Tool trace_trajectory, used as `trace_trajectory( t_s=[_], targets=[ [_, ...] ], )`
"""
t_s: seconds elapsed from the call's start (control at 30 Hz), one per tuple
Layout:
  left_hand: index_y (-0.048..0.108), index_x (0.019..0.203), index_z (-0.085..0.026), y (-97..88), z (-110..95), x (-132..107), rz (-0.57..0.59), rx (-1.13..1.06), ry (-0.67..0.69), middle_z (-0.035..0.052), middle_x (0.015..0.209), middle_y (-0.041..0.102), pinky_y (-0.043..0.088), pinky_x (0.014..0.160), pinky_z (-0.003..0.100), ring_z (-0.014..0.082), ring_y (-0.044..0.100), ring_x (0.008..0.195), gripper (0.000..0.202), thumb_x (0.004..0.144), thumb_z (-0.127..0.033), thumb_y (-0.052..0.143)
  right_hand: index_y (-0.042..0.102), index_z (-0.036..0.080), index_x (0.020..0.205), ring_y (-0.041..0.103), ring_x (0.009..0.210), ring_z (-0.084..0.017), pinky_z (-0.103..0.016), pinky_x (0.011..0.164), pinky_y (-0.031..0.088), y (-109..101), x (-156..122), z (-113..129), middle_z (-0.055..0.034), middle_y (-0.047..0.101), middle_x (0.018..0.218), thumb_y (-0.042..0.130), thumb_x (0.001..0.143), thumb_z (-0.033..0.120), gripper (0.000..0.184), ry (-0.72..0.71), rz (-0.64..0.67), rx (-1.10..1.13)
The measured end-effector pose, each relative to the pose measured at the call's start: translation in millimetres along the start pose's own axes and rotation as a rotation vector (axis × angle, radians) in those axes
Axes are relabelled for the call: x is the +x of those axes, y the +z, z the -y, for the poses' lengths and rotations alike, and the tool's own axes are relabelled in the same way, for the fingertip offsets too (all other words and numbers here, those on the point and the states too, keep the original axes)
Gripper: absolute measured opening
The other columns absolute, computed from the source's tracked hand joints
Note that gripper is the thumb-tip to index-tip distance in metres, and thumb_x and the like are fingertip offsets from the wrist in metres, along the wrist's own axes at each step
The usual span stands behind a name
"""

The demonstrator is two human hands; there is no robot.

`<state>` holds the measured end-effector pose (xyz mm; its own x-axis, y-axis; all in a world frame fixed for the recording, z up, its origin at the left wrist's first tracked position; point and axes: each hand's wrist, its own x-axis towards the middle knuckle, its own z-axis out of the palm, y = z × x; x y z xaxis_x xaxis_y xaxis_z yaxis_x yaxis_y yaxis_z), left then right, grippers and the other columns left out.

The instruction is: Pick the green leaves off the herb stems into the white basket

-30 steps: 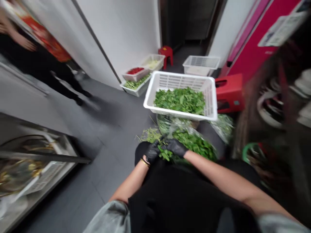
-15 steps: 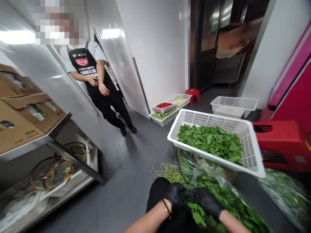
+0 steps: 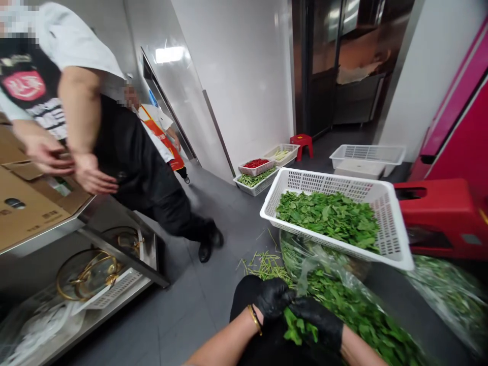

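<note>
My left hand [image 3: 273, 299], in a black glove, is closed close against my right hand above my lap; what its fingers pinch is hidden. My right hand [image 3: 319, 319], gloved too, is closed around a sprig of leafy greens [image 3: 296, 329] whose leaves hang below the fingers. Beside it lies an open clear plastic bag [image 3: 343, 278] full of the same kind of greens. Just beyond, a white perforated basket [image 3: 396, 218] holds a heap of picked leaves [image 3: 328, 218]. Loose green stems [image 3: 267, 265] lie on the floor by my knee.
A co-worker [image 3: 133, 157] walks close on the left, beside a metal shelf [image 3: 152, 274] with cardboard boxes [image 3: 30, 203]. Another person [image 3: 162, 132] stands behind. Baskets of red and green vegetables [image 3: 255, 188], a red stool [image 3: 302, 145] and a red plastic piece [image 3: 438, 218] are farther off.
The co-worker has come much nearer on the left, and a second person in an orange apron now shows behind. My hands stay together; the held sprig has shifted slightly left.
</note>
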<state>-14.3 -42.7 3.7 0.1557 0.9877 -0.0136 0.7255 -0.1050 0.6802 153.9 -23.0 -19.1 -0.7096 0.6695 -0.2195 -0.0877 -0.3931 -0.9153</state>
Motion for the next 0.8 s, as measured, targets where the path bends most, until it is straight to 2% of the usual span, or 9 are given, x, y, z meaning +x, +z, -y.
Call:
trace_trajectory(
  t_s=[0.07, 0.13, 0.23, 0.3, 0.4, 0.53, 0.6, 0.73, 0.8],
  targets=[
    [0.051, 0.062, -0.021, -2.4, 0, 4, 0.014, 0.043, 0.048, 0.0025, 0.065, 0.048, 0.033, 0.064, 0.029, 0.0157, 0.043, 0.064, 0.048, 0.087, -0.06, 0.039, 0.076, 0.021, 0.072, 0.07, 0.075, -0.027, -0.041, 0.079, 0.054, 0, -4, -2, -0.0086, 0.072, 0.076, 0.079, 0.052, 0.061, 0.045, 0.082, -0.034, 0.21],
    [0.05, 0.061, -0.021, -3.3, 0, 9, 0.023, 0.045, 0.055, 0.0021, 0.064, 0.047, 0.032, 0.063, 0.029, 0.0156, 0.042, 0.064, 0.049, 0.085, -0.062, 0.04, 0.075, 0.02, 0.071, 0.069, 0.072, -0.027, -0.042, 0.078, 0.054, -5, -5, 2, -0.009, 0.072, 0.075, 0.08, 0.05, 0.06, 0.045, 0.09, -0.1, 0.274],
    [0.045, 0.057, -0.02, 2.8, -2, 15, -0.02, -0.025, 0.001, 0.0011, 0.062, 0.044, 0.032, 0.061, 0.029, 0.0145, 0.039, 0.061, 0.051, 0.082, -0.065, 0.043, 0.072, 0.019, 0.061, 0.068, 0.072, -0.03, -0.045, 0.081, 0.053, -17, 2, 13, -0.0095, 0.071, 0.07, 0.077, 0.049, 0.061, 0.044, -0.015, -0.214, 0.041],
    [0.043, 0.056, -0.02, 9.6, -5, 19, -0.096, -0.158, -0.084, 0.0008, 0.061, 0.043, 0.033, 0.06, 0.029, 0.0138, 0.04, 0.059, 0.053, 0.082, -0.066, 0.041, 0.07, 0.021, 0.055, 0.068, 0.074, -0.031, -0.047, 0.081, 0.053, -26, 10, 21, -0.0099, 0.072, 0.068, 0.074, 0.05, 0.063, 0.043, -0.09, -0.276, -0.125],
    [0.041, 0.056, -0.02, 14.6, -15, 29, -0.223, -0.294, -0.139, 0.0006, 0.059, 0.042, 0.034, 0.059, 0.029, 0.0139, 0.041, 0.059, 0.054, 0.084, -0.066, 0.038, 0.072, 0.024, 0.059, 0.069, 0.079, -0.033, -0.048, 0.084, 0.054, -32, 24, 30, -0.0113, 0.074, 0.077, 0.068, 0.056, 0.064, 0.04, -0.187, -0.335, -0.198],
    [0.04, 0.053, -0.02, 4.5, -27, 42, -0.32, -0.266, -0.135, 0.0006, 0.058, 0.042, 0.032, 0.06, 0.03, 0.0138, 0.039, 0.06, 0.056, 0.083, -0.068, 0.041, 0.072, 0.024, 0.065, 0.068, 0.085, -0.032, -0.046, 0.085, 0.055, -33, 34, 39, -0.0135, 0.074, 0.083, 0.058, 0.065, 0.067, 0.045, -0.255, -0.442, -0.289],
    [0.039, 0.053, -0.02, -3.8, -28, 45, -0.317, -0.317, -0.15, -0.0003, 0.057, 0.04, 0.031, 0.059, 0.03, 0.0132, 0.037, 0.059, 0.058, 0.081, -0.071, 0.041, 0.071, 0.024, 0.066, 0.068, 0.083, -0.031, -0.044, 0.081, 0.054, -35, 33, 45, -0.0126, 0.073, 0.081, 0.055, 0.069, 0.065, 0.045, -0.246, -0.409, -0.45],
    [0.037, 0.051, -0.019, -14.4, -21, 39, -0.174, -0.349, -0.177, -0.0024, 0.055, 0.034, 0.028, 0.058, 0.03, 0.0113, 0.032, 0.056, 0.061, 0.078, -0.073, 0.045, 0.071, 0.024, 0.074, 0.066, 0.077, -0.027, -0.038, 0.074, 0.051, -41, 22, 60, -0.0076, 0.073, 0.081, 0.054, 0.077, 0.057, 0.038, -0.105, -0.154, -0.821],
    [0.039, 0.052, -0.019, -15.6, -17, 36, -0.15, -0.363, -0.205, -0.0022, 0.055, 0.035, 0.028, 0.057, 0.029, 0.0109, 0.032, 0.056, 0.06, 0.079, -0.072, 0.045, 0.071, 0.023, 0.08, 0.067, 0.078, -0.026, -0.036, 0.072, 0.05, -42, 19, 65, -0.0077, 0.073, 0.084, 0.05, 0.08, 0.056, 0.04, -0.043, -0.121, -0.907]
  ],
)
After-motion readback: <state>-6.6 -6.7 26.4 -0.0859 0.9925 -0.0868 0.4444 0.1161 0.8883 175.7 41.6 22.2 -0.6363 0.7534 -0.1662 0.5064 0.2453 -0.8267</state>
